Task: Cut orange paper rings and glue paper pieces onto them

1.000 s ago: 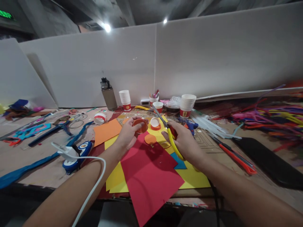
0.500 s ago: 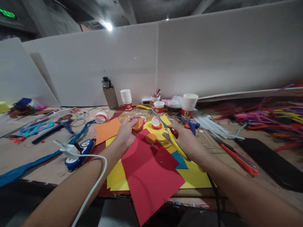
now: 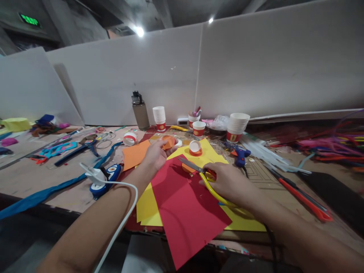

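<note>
My left hand (image 3: 156, 155) is closed on an orange disc-shaped piece (image 3: 168, 142) above the far edge of the papers. My right hand (image 3: 223, 178) grips the yellow handles of the scissors (image 3: 192, 165), whose blades point left over an orange round piece (image 3: 187, 167). That piece lies on a red sheet (image 3: 187, 212), which overlaps yellow sheets (image 3: 148, 206). A small white and orange cup piece (image 3: 195, 148) rests on yellow paper just beyond. An orange sheet (image 3: 136, 154) is left of my left hand.
Stacked paper cups (image 3: 237, 127), another stack (image 3: 159, 118) and a bottle (image 3: 140, 113) stand at the back. A glue gun (image 3: 241, 154) and red-handled cutter (image 3: 305, 199) are right; a white plug (image 3: 96, 175) with its cable is left.
The scissors have swung down and left, from pointing at the back to lying over the orange round piece. My left hand has turned, showing more of the orange piece. The view has shifted left.
</note>
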Action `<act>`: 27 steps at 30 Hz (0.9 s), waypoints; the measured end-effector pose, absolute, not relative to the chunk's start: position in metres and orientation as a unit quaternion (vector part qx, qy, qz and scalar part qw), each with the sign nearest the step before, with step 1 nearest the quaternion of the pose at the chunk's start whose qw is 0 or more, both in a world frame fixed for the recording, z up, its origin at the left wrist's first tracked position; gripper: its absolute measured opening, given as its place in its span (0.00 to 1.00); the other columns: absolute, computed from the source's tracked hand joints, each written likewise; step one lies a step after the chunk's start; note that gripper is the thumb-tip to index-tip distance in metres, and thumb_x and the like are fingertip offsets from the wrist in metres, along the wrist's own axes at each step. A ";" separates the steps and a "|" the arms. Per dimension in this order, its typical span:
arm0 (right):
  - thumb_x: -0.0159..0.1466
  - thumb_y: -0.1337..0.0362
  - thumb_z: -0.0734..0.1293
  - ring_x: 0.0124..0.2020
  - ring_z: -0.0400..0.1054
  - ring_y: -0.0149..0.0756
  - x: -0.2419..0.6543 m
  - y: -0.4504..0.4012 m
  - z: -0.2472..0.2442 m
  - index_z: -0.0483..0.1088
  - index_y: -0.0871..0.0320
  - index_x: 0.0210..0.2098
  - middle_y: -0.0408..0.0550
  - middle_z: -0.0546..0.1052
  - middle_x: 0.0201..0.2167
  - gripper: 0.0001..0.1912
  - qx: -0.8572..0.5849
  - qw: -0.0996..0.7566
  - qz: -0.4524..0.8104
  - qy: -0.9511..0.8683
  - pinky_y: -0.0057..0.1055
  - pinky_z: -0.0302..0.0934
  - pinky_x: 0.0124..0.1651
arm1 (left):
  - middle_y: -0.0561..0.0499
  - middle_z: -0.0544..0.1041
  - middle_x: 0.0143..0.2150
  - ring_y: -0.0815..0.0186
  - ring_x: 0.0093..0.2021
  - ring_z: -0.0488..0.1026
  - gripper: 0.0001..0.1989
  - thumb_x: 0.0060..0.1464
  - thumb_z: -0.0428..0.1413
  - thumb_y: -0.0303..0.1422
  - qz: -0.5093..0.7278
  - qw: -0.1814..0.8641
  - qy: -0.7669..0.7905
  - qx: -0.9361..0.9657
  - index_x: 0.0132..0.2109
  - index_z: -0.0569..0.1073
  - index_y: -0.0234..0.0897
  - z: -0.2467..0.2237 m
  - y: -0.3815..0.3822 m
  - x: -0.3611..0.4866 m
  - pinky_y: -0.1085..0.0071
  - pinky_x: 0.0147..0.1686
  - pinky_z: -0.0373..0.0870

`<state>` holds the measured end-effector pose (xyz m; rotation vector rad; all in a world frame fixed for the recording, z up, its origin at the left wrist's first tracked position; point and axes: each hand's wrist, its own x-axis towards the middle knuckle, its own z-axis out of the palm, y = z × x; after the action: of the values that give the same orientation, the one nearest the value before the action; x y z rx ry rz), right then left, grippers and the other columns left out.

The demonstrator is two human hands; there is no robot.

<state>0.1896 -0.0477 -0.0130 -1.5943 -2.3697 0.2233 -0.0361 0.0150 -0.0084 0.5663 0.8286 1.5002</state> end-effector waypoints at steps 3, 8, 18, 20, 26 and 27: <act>0.60 0.58 0.69 0.35 0.72 0.42 0.194 -0.042 -0.015 0.75 0.56 0.42 0.53 0.79 0.36 0.13 -0.553 0.169 0.064 -0.813 0.30 0.58 0.33 | 0.51 0.77 0.34 0.71 0.30 0.74 0.08 0.52 0.55 0.22 0.657 0.597 0.378 0.263 0.40 0.71 0.34 -0.011 0.015 -0.036 0.75 0.29 0.71; 0.63 0.55 0.65 0.37 0.71 0.41 0.198 -0.035 -0.014 0.71 0.58 0.46 0.53 0.77 0.38 0.17 -0.539 0.219 0.069 -0.810 0.31 0.59 0.35 | 0.55 0.74 0.29 0.76 0.25 0.69 0.08 0.50 0.59 0.22 0.662 0.587 0.371 0.281 0.38 0.70 0.35 -0.014 0.017 -0.034 0.80 0.21 0.59; 0.57 0.62 0.68 0.35 0.71 0.40 0.190 -0.053 -0.020 0.74 0.53 0.42 0.49 0.77 0.36 0.13 -0.516 0.117 0.090 -0.844 0.31 0.58 0.34 | 0.58 0.75 0.29 0.73 0.28 0.71 0.12 0.44 0.62 0.24 0.737 0.519 0.362 0.238 0.35 0.68 0.39 -0.006 0.022 -0.050 0.79 0.23 0.61; 0.57 0.65 0.68 0.38 0.72 0.41 0.190 -0.055 -0.020 0.74 0.52 0.45 0.49 0.77 0.38 0.16 -0.493 0.108 0.102 -0.857 0.31 0.60 0.37 | 0.58 0.75 0.29 0.73 0.29 0.72 0.13 0.44 0.63 0.25 0.733 0.523 0.364 0.240 0.35 0.68 0.39 -0.008 0.021 -0.049 0.77 0.26 0.65; 0.62 0.59 0.67 0.42 0.72 0.42 0.197 -0.046 -0.001 0.76 0.55 0.45 0.52 0.78 0.40 0.13 -0.484 0.138 0.094 -0.859 0.34 0.64 0.43 | 0.51 0.76 0.29 0.67 0.31 0.77 0.10 0.44 0.59 0.22 0.665 0.602 0.373 0.237 0.35 0.69 0.34 -0.015 0.016 -0.034 0.71 0.32 0.74; 0.63 0.59 0.65 0.40 0.72 0.40 0.198 -0.040 0.003 0.76 0.56 0.45 0.52 0.78 0.41 0.13 -0.499 0.165 0.089 -0.846 0.34 0.64 0.42 | 0.49 0.77 0.30 0.66 0.31 0.78 0.09 0.44 0.58 0.22 0.648 0.611 0.382 0.247 0.36 0.69 0.33 -0.015 0.015 -0.032 0.72 0.30 0.74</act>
<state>0.1982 -0.0396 0.0031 -1.4213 -2.4098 0.2544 -0.0321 0.0149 -0.0149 0.5692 0.8820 1.4958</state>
